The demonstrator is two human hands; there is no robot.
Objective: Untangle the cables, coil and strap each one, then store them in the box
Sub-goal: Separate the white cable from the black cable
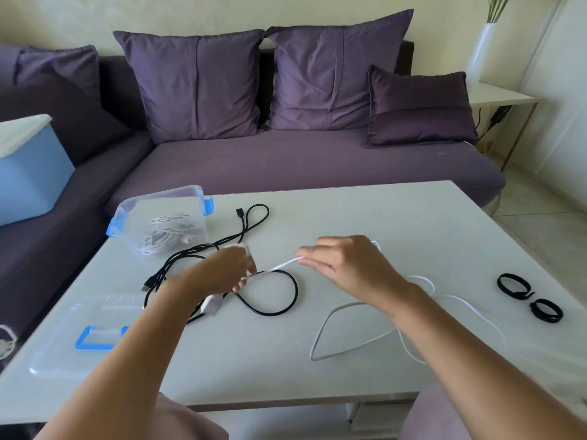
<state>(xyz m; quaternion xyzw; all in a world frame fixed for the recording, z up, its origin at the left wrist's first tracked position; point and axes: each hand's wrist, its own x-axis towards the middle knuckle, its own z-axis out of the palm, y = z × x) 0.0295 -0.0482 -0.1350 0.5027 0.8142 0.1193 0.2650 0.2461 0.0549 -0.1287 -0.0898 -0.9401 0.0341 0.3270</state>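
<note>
- Over the middle of the desk [381,217], both hands hold one white cable [282,264]; the right hand [343,265] pinches it between thumb and fingertips; the left hand [228,274], blurred, seems curled round a further stretch, with a short span drawn between the two
- Beneath the left hand the white cable appears to cross the black cable [297,292], whose loops lie spread from beside the box towards the near edge; a hard pull could tighten that crossing into a knot, or drag the black loops along
- On the right the slack of the white cable lies in loose bends on the desk; hasty coiling could twist it, or let a bend slide over the edge
- At the far left the clear plastic box [178,198] stands open with a coiled white cable [158,241] already inside; a dragged cable could nudge it
- Near the right edge two black straps [517,293] lie well apart from the hands; a fresh coil may spring loose during the reach for one
</note>
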